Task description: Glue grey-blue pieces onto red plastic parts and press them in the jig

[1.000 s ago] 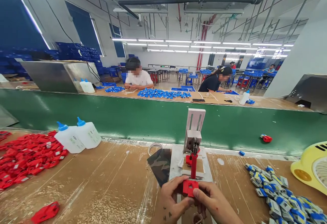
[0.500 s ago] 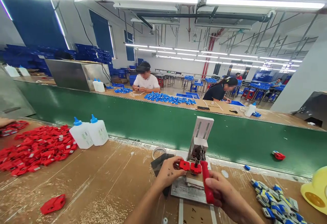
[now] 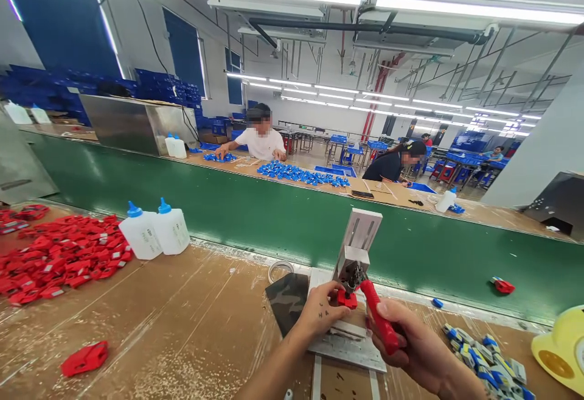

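A small metal toggle press (image 3: 356, 255) with a slotted upright stands on a plate in front of me. My right hand (image 3: 413, 336) is wrapped round its red lever handle (image 3: 379, 319). My left hand (image 3: 323, 307) reaches in from the left, thumb and fingers closed around a small red plastic part (image 3: 348, 299) beneath the press's plunger. Fingers hide part of this piece. Behind the left wrist lies a dark flat sheet (image 3: 286, 302), and a roll of tape (image 3: 280, 271) rests beyond it.
A heap of red parts (image 3: 68, 254) lies left, near two white bottles (image 3: 152, 232); a single red part (image 3: 84, 358) is closer. Blue-and-grey pieces (image 3: 486, 357) and a yellow object (image 3: 561, 345) lie right. A green divider (image 3: 255, 217) runs behind; two people sit beyond it.
My left hand has moved right to the press; of the two red parts seen there before, one shows now. The lever handle has swung outward to the right with my right hand.
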A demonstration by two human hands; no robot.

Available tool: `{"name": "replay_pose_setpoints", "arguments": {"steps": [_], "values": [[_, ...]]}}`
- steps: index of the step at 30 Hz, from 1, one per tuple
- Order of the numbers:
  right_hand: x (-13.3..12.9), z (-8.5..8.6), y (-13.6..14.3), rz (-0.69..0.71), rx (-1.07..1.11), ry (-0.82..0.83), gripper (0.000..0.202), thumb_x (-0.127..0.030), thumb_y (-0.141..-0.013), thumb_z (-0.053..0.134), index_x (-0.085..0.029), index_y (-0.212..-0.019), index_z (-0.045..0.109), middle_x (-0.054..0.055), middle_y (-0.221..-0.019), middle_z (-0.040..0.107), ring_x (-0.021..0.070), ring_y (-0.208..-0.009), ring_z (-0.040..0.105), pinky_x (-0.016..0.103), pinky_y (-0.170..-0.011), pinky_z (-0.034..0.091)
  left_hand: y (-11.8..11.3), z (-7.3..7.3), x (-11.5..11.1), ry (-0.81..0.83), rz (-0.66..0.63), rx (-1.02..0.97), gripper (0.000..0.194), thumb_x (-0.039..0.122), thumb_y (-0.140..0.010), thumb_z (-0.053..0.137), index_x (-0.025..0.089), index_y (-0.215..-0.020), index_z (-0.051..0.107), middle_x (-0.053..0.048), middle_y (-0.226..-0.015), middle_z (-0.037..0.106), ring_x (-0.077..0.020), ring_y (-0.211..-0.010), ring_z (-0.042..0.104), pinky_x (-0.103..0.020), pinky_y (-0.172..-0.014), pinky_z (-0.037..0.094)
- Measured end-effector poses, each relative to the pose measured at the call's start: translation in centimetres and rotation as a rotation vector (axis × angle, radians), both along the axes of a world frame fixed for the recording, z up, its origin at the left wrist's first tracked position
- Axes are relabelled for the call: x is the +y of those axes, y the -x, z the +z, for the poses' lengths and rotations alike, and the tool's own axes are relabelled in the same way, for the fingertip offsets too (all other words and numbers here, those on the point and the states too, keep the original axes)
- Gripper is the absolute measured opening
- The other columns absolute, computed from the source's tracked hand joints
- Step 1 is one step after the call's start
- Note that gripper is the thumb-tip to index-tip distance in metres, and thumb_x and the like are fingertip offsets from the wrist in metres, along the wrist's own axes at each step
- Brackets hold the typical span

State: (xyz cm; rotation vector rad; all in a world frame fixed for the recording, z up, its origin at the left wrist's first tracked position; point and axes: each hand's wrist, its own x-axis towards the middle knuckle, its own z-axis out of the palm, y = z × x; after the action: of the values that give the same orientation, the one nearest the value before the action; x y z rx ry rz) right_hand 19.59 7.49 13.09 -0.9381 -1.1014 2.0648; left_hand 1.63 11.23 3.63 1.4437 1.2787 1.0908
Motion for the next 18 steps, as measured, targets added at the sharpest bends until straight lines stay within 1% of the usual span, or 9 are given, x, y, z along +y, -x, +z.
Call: {"name": "replay_pose_setpoints", "arguments": {"steps": [3,5,7,9,11,13,14,16,18], "values": [[-0.3,-1.0,0.0,-0.001,-0.051,-0.065,0.054,-0.061,-0.059,0.088,-0.020,-0.073,0.055,-0.015,-0.048,0.029,0.0044,-0.045,0.012,0.017,-0.041,0.012,0.2,-0.3,-0.1,-0.008,0.007,0.002,0.030,0.018,-0.061,0.074,0.018,-0.090,0.076,-0.001,-0.080,0.077,-0.0226,-0.077,0.065,-0.029,-0.068,0.048],[-0.2,-1.4,0.0,0.034,-0.116,-0.107,0.049,-0.057,-0.064,0.085,-0.019,-0.078,0.057,-0.015,-0.051,0.030,0.0058,-0.047,0.012,0.018,-0.043,0.013,0.2,-0.4,-0.1,-0.008,0.001,-0.001,0.031,0.017,-0.060,0.074,0.017,-0.091,0.076,-0.001,-0.080,0.077,-0.0221,-0.076,0.065,-0.028,-0.068,0.048],[-0.1,-1.6,0.0,0.094,-0.223,-0.180,0.043,-0.056,-0.068,0.078,-0.020,-0.080,0.058,-0.013,-0.053,0.032,0.0067,-0.047,0.016,0.020,-0.045,0.015,0.1,-0.4,0.0,-0.009,-0.003,-0.004,0.031,0.015,-0.060,0.074,0.017,-0.091,0.077,0.000,-0.079,0.077,-0.0218,-0.075,0.066,-0.028,-0.068,0.049],[0.1,-1.6,0.0,0.142,-0.356,-0.335,0.038,-0.055,-0.072,0.071,-0.021,-0.083,0.059,-0.010,-0.058,0.039,0.0090,-0.049,0.026,0.022,-0.047,0.022,0.1,-0.5,-0.1,-0.008,-0.002,-0.003,0.031,0.014,-0.060,0.074,0.017,-0.091,0.077,0.000,-0.078,0.078,-0.0219,-0.075,0.068,-0.028,-0.069,0.050],[0.4,-1.6,0.1,0.176,-0.547,-0.551,0.031,-0.052,-0.077,0.063,-0.021,-0.082,0.059,-0.005,-0.067,0.046,0.0135,-0.058,0.038,0.025,-0.054,0.031,0.3,-0.4,-0.2,-0.009,-0.002,0.004,0.030,0.013,-0.061,0.074,0.018,-0.090,0.077,0.000,-0.080,0.079,-0.0226,-0.078,0.069,-0.028,-0.071,0.051],[0.8,-1.7,0.6,0.193,-0.765,-0.731,0.022,-0.043,-0.083,0.056,-0.021,-0.081,0.059,-0.002,-0.072,0.050,0.0177,-0.067,0.045,0.029,-0.063,0.036,0.4,-0.2,-0.4,-0.016,-0.006,0.018,0.029,0.013,-0.062,0.072,0.017,-0.091,0.077,-0.002,-0.084,0.080,-0.0239,-0.082,0.071,-0.028,-0.075,0.052],[1.1,-1.9,0.9,0.197,-0.853,-0.777,0.017,-0.037,-0.085,0.053,-0.022,-0.082,0.059,-0.002,-0.071,0.052,0.0189,-0.068,0.046,0.030,-0.065,0.037,0.4,-0.1,-0.6,-0.021,-0.009,0.026,0.030,0.012,-0.063,0.070,0.017,-0.092,0.077,-0.003,-0.086,0.081,-0.0246,-0.085,0.072,-0.029,-0.076,0.053],[1.5,-2.5,1.5,0.189,-0.942,-0.800,0.011,-0.028,-0.086,0.051,-0.022,-0.090,0.059,-0.002,-0.071,0.055,0.0198,-0.068,0.049,0.030,-0.067,0.037,0.1,0.2,-0.7,-0.032,-0.015,0.050,0.033,0.011,-0.065,0.067,0.016,-0.096,0.077,-0.005,-0.090,0.082,-0.0254,-0.088,0.073,-0.029,-0.079,0.055],[1.7,-3.1,1.7,0.185,-0.943,-0.785,0.010,-0.026,-0.086,0.052,-0.022,-0.090,0.060,-0.002,-0.070,0.057,0.0194,-0.067,0.051,0.029,-0.065,0.037,-0.2,0.6,-0.8,-0.047,-0.023,0.081,0.035,0.010,-0.066,0.064,0.015,-0.098,0.077,-0.006,-0.093,0.083,-0.0251,-0.088,0.075,-0.029,-0.080,0.056]]}}
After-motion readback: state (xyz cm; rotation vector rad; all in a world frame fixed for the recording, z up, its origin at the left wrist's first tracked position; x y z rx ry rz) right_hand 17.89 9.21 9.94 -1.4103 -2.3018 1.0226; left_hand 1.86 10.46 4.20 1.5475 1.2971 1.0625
